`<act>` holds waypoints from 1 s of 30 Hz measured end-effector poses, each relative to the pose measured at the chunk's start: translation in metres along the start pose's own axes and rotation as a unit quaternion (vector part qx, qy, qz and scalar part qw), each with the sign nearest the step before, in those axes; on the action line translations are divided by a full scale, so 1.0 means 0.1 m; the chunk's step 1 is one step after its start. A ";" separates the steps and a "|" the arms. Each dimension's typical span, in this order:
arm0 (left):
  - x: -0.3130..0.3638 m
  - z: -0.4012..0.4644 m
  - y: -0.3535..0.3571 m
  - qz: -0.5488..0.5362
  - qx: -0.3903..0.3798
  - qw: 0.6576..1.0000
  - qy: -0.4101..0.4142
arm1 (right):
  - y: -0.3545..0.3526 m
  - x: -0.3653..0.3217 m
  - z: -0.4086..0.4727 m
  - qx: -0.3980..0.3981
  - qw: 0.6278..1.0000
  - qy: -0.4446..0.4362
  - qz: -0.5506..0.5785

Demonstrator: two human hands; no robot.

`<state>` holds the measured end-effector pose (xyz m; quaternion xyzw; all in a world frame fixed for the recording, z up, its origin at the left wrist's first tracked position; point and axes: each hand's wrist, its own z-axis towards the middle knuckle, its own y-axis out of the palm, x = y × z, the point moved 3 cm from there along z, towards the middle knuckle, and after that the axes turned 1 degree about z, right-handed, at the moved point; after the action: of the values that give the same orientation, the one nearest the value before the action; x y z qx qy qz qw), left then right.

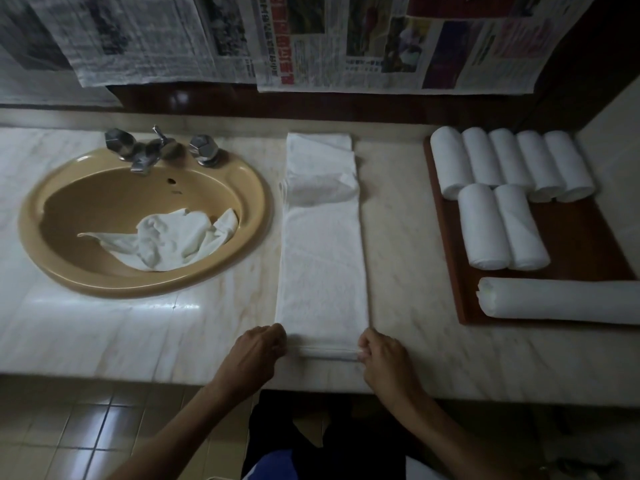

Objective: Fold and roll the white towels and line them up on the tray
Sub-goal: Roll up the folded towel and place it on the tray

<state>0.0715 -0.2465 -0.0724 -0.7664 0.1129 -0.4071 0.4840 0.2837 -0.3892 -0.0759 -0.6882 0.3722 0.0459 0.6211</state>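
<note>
A white towel (322,258) lies folded into a long narrow strip on the marble counter, running away from me, its far end bunched and folded over. My left hand (258,351) pinches the strip's near left corner and my right hand (382,358) pinches the near right corner, where a thin first turn of roll shows between them. At the right, a brown wooden tray (585,237) holds several rolled white towels (505,161) in two rows, plus one longer roll (561,301) lying crosswise at its near edge.
A tan sink (242,174) with chrome taps (156,147) is set in the counter (104,323) at the left, with a crumpled white towel (166,237) in its basin. Newspaper sheets (346,39) hang on the wall behind. Tiled floor lies below the counter's front edge.
</note>
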 end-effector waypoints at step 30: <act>0.05 0.00 0.11 0.154 0.054 0.965 0.205 | 0.09 -0.03 0.00 0.042 0.976 -0.204 -0.068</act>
<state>0.0773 -0.2547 -0.0788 -0.6126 0.3041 -0.4817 0.5480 0.2761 -0.3872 -0.0815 -0.6615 0.1916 0.1277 0.7137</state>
